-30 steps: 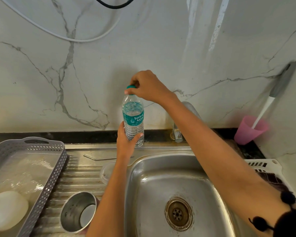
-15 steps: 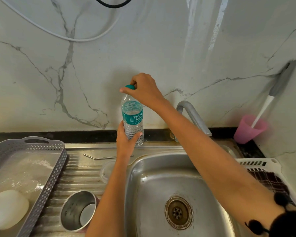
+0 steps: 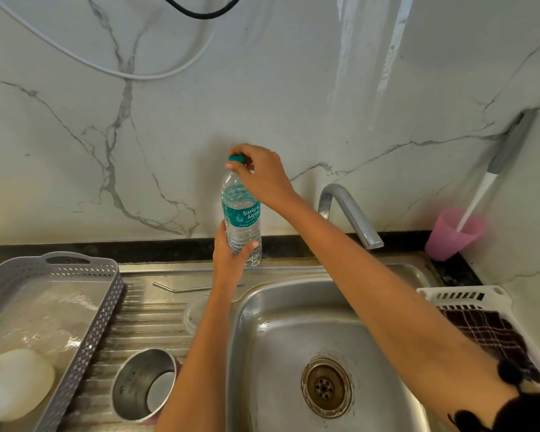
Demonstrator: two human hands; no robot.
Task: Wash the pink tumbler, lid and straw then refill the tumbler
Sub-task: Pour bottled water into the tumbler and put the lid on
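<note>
Left hand [image 3: 231, 260] gripping clear plastic water bottle [image 3: 242, 219] low on its ribs | right hand [image 3: 262, 176] fingers [image 3: 247, 151] pinching teal cap [image 3: 237, 158] | pink steel-lined tumbler [image 3: 144, 385] standing open on steel table [image 3: 156, 319], left of sink [image 3: 262, 338] | tumbler looking rigid, probably wet-slick: grasping mid-wall seeming safest.

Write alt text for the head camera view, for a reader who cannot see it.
At a steel sink, the left hand grips an upright water bottle while the right hand holds its teal cap. A lidless steel tumbler stands on the drainboard.

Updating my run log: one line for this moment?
left hand: grips water bottle | right hand: pinches cap | tumbler: lidless on drainboard
</note>
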